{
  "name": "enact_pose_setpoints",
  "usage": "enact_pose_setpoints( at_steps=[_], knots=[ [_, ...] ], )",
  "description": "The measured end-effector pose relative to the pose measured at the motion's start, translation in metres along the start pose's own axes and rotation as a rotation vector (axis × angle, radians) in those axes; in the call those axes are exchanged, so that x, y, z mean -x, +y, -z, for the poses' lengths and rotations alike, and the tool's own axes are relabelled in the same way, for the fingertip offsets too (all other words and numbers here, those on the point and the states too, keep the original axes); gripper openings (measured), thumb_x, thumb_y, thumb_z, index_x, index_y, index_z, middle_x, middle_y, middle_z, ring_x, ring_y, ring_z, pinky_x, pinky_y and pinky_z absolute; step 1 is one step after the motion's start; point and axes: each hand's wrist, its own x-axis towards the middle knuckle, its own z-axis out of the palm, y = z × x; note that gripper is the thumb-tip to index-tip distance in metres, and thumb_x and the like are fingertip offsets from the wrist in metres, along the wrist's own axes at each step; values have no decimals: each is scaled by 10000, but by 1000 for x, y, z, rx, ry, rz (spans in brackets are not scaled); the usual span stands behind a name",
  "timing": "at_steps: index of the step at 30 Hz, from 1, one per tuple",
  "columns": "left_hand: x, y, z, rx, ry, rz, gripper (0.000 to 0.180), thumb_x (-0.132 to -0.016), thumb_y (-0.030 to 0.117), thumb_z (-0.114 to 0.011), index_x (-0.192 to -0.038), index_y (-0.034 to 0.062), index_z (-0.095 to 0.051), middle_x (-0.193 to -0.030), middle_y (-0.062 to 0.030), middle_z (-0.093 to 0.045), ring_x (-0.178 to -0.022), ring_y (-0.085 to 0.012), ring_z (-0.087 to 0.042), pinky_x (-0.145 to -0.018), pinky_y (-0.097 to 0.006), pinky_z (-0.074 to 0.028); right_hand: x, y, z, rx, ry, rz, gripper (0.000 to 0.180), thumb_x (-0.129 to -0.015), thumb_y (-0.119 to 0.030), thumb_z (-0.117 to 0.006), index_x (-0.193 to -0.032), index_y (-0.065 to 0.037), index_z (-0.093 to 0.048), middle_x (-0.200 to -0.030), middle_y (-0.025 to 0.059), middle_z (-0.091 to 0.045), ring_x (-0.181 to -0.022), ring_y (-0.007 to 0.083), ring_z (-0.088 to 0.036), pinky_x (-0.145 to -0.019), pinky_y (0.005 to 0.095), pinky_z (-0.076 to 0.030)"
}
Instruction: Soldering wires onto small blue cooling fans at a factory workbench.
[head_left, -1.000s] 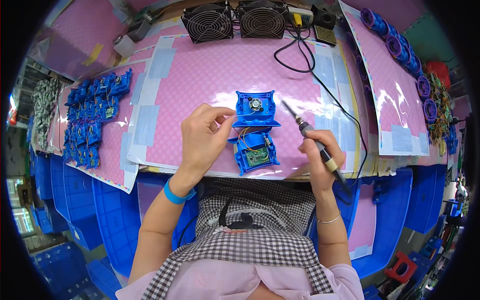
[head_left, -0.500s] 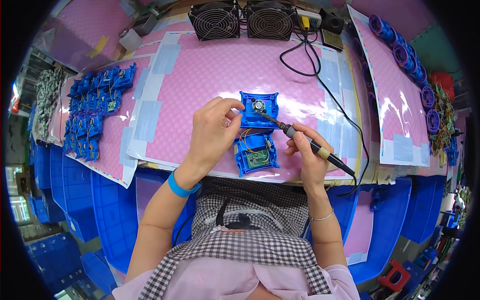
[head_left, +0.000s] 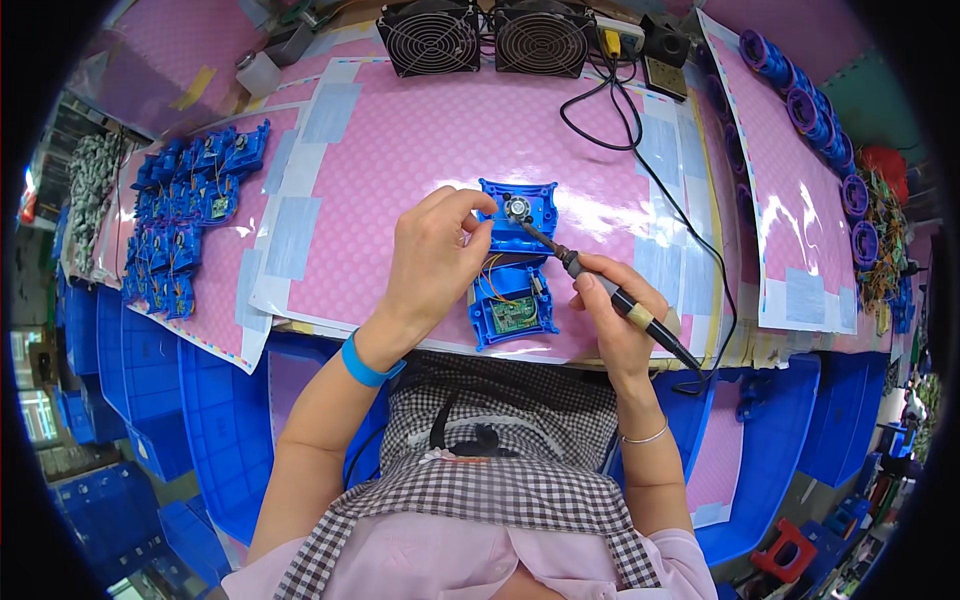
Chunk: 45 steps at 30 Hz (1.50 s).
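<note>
In my right hand [head_left: 622, 318] is a soldering iron [head_left: 610, 292], gripped like a pen, its tip angled to the lower right rim of a small round speaker [head_left: 518, 209]. That speaker sits in the upper blue plastic housing half [head_left: 535, 240]. Beside the left edge of this half, my left hand [head_left: 440, 250] is pinched closed, fingertips close to the speaker; what they hold is too fine to make out. Thin coloured wires [head_left: 488, 275] lead down to a second blue housing half [head_left: 485, 325], which holds a green circuit board [head_left: 515, 315].
Several blue housings with boards and speakers [head_left: 180, 210] stand at the left. Two black fans [head_left: 430, 38] line the back, near a soldering stand [head_left: 665, 75]. The iron's black cord [head_left: 700, 230] loops along the right. Purple-blue rings [head_left: 810, 110] and bundled wires [head_left: 882, 250] lie far right.
My left hand has shifted slightly right, nearer the speaker. My right hand has tilted the soldering iron a little, its tip staying by the speaker's rim.
</note>
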Motion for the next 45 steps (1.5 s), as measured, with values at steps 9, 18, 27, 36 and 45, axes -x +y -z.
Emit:
enact_pose_setpoints(
  at_steps=[9, 18, 27, 36, 45],
  knots=[
    [0, 9, -11, -109, -31, -122, 148, -757, -18, -681, -897, 24, -660, -733, -78, -607, -632, -169, -628, -524, -284, -459, -13, -5, 21, -30, 79, -73, 184, -844, -54, -661, -993, 51, -687, -733, 90, -667, -554, 108, -601, -521, 209, -461],
    [-4, 1, -25, -119, -49, -131, 142, -767, -17, -659, -902, 25, -650, -768, -95, -619, -633, -200, -627, -542, -314, -477, -14, 3, 17, -9, 52, -44, 168, -828, -29, -674, -984, 28, -702, -757, 69, -688, -569, 78, -606, -512, 186, -448],
    [-7, 1, -30, -113, -64, -140, 158, -757, -21, -652, -910, 16, -644, -780, -110, -619, -645, -222, -627, -551, -329, -485, -16, 3, 18, 1, 34, -44, 165, -824, -23, -675, -979, 28, -703, -752, 61, -685, -580, 70, -600, -514, 188, -441],
    [4, -4, 22, -45, 167, 114, 127, -841, 110, -667, -911, 11, -705, -784, -102, -632, -695, -206, -599, -603, -316, -450, -15, -1, 20, 25, 12, -35, 188, -845, -37, -649, -1008, 51, -681, -734, 94, -662, -577, 114, -604, -548, 217, -474],
    [36, -18, 4, 202, 112, 364, 164, -803, 139, -733, -922, 27, -736, -746, -89, -643, -670, -117, -567, -577, -260, -421, -15, -7, 19, -67, 57, -94, 191, -855, -53, -643, -1005, 60, -675, -725, 101, -653, -570, 121, -589, -549, 225, -461]
  ],
)
